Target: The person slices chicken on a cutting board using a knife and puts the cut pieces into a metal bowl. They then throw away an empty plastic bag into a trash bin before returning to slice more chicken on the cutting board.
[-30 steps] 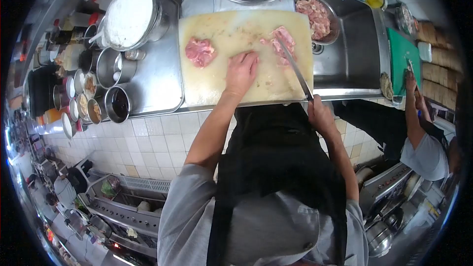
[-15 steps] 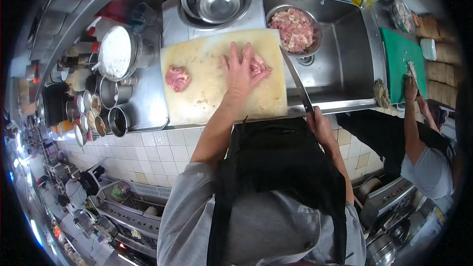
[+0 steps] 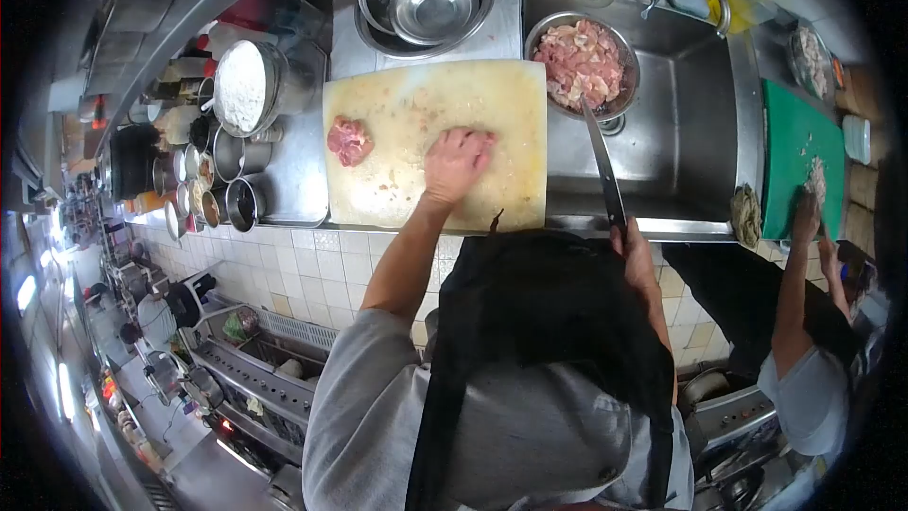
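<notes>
My left hand [image 3: 454, 166] rests on the pale cutting board [image 3: 416, 95], its fingers curled over a piece of raw meat [image 3: 485, 140] that is mostly hidden beneath them. Over to the left on the same board lies another raw pink piece of meat [image 3: 349, 142]. In my right hand [image 3: 636, 254] is the handle of a long knife [image 3: 602, 159]. Its blade points up and away over the sink's left side, the tip near the rim of a metal bowl [image 3: 633, 87] heaped with cut raw meat [image 3: 582, 61].
Nested metal bowls [image 3: 433, 8] stand behind the board. Left of it are a tub of white powder [image 3: 242, 88] and several metal containers [image 3: 244, 203]. A steel sink [image 3: 681, 132] lies to the right. Beyond it, a co-worker's hands [image 3: 807, 218] handle food on a green board [image 3: 785, 147].
My left hand's spread fingers have curled in around the meat. The knife has turned more upright, its tip now near the bowl of meat. The whole view has shifted slightly.
</notes>
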Action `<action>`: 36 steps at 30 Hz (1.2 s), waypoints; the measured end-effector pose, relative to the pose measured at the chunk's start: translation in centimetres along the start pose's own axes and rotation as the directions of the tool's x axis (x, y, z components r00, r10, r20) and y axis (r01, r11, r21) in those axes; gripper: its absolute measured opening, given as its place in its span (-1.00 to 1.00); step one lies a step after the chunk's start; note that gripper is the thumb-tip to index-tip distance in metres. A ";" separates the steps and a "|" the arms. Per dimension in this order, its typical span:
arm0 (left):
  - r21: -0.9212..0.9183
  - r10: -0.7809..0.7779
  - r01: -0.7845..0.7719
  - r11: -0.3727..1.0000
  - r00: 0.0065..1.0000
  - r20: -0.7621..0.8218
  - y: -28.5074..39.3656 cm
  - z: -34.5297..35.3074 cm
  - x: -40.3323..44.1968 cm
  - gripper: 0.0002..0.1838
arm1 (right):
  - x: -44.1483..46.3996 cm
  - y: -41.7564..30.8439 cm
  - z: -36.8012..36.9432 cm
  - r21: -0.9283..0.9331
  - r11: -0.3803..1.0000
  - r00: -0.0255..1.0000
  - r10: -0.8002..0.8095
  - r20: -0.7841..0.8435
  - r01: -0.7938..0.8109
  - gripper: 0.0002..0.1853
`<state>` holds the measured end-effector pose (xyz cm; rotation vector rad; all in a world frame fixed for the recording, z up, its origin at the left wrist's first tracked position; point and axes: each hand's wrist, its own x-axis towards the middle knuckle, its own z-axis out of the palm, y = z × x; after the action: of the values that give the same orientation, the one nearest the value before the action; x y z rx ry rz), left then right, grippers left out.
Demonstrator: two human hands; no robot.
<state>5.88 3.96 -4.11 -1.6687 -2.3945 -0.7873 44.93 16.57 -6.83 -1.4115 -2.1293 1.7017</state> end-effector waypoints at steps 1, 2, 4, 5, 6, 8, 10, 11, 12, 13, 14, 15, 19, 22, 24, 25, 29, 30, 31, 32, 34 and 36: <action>-0.001 -0.004 0.004 1.000 1.000 0.004 -0.2 -0.3 0.3 -0.87 | 0.1 0.1 0.0 0.052 0.998 1.000 0.018 0.010 -0.018 -0.88; -0.036 -0.092 0.093 0.995 0.995 0.026 -0.4 -0.6 0.7 -0.87 | 0.2 0.2 0.0 0.104 0.994 0.999 0.036 0.021 -0.038 -0.89; -0.082 -0.161 0.161 0.984 0.987 0.003 -0.6 -1.0 1.9 -0.88 | 0.6 -0.4 0.0 0.190 0.976 0.993 0.091 0.068 -0.103 -0.92; -0.080 -0.165 0.165 0.983 0.986 0.005 -0.4 -1.2 2.5 -0.88 | 0.7 -1.0 0.0 0.217 0.968 0.990 0.109 0.086 -0.126 -0.93; -0.517 -0.516 0.520 0.680 0.840 0.167 -0.1 -1.3 3.2 -0.83 | 0.8 -1.8 0.2 0.216 0.968 0.991 0.118 0.055 -0.128 -0.93; -0.726 -0.665 0.680 0.098 0.588 0.460 0.7 -2.8 4.9 -0.75 | 1.2 -2.6 0.1 0.217 0.967 0.991 0.130 0.027 -0.132 -0.92; -0.692 -0.648 0.703 -0.161 0.454 0.612 1.8 -4.7 7.1 -0.72 | 1.4 -2.8 -0.2 0.126 0.987 0.995 0.092 0.048 -0.098 -0.90; -0.690 -0.645 0.705 -0.163 0.454 0.615 2.4 -5.0 8.1 -0.72 | 1.6 -2.8 -0.2 0.095 0.992 0.995 0.082 0.054 -0.087 -0.89; -0.676 -0.611 0.712 -0.188 0.454 0.648 3.1 -4.7 9.1 -0.74 | 1.6 -2.8 -0.2 0.047 0.997 0.998 0.052 0.037 -0.054 -0.88; -0.662 -0.575 0.719 -0.212 0.456 0.679 3.9 -4.4 10.3 -0.74 | 1.6 -2.4 -0.2 0.021 0.999 0.999 0.037 0.026 -0.037 -0.88; -0.668 -0.571 0.725 -0.167 0.481 0.665 5.2 -3.9 11.7 -0.73 | 1.6 -2.0 -0.2 -0.005 1.000 1.000 0.022 0.014 -0.022 -0.88; -0.674 -0.567 0.729 -0.122 0.506 0.650 6.5 -3.2 13.0 -0.71 | 1.7 -0.6 0.0 0.001 1.000 1.000 0.022 0.020 -0.022 -0.87; -0.757 -0.388 0.643 -0.119 0.671 0.632 9.6 1.3 18.0 -0.63 | 0.8 -0.9 -0.1 0.053 0.999 1.000 0.009 -0.030 -0.007 -0.86; -0.723 -0.325 0.679 -0.124 0.661 0.676 9.3 4.1 20.9 -0.56 | -0.7 -3.7 -0.4 -0.087 0.987 0.981 -0.143 -0.131 0.132 -0.84; -0.749 -0.437 0.654 0.108 0.708 0.555 8.2 6.3 21.3 -0.47 | -1.2 -3.4 -0.5 -0.080 0.992 0.982 -0.110 -0.154 0.098 -0.84; -0.736 -0.435 0.580 0.351 0.797 0.420 7.1 6.9 20.5 -0.51 | -1.6 -3.0 -0.5 -0.068 0.995 0.983 -0.078 -0.164 0.068 -0.84; -0.499 -0.278 0.372 0.783 0.926 0.255 3.1 1.5 18.2 -0.72 | -2.9 -0.9 0.2 0.009 0.998 0.965 -0.054 -0.257 0.058 -0.83; -0.485 -0.258 0.350 0.801 0.934 0.248 1.1 1.5 16.9 -0.75 | -3.0 -0.5 0.5 0.015 0.998 0.966 -0.050 -0.254 0.056 -0.83; -0.476 -0.265 0.358 0.804 0.931 0.252 -0.9 1.1 15.5 -0.75 | -3.2 -0.2 0.7 0.017 0.996 0.958 -0.077 -0.278 0.085 -0.83; -0.422 -0.338 0.417 0.805 0.907 0.253 -2.9 0.7 14.0 -0.78 | -3.2 0.2 0.9 0.017 0.993 0.948 -0.107 -0.299 0.118 -0.83; -0.359 -0.418 0.482 0.800 0.875 0.244 -5.0 0.5 11.2 -0.81 | -3.1 1.2 1.2 0.040 0.993 0.958 -0.092 -0.272 0.107 -0.83; -0.223 -0.416 0.466 0.856 0.877 0.239 -6.5 -0.6 8.1 -0.82 | -2.5 1.8 0.9 0.032 0.998 0.982 -0.052 -0.184 0.059 -0.84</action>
<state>-3.25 8.83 -2.76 -1.3195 -2.9786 -1.1214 46.92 14.19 -7.46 -1.4244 -2.0088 1.5196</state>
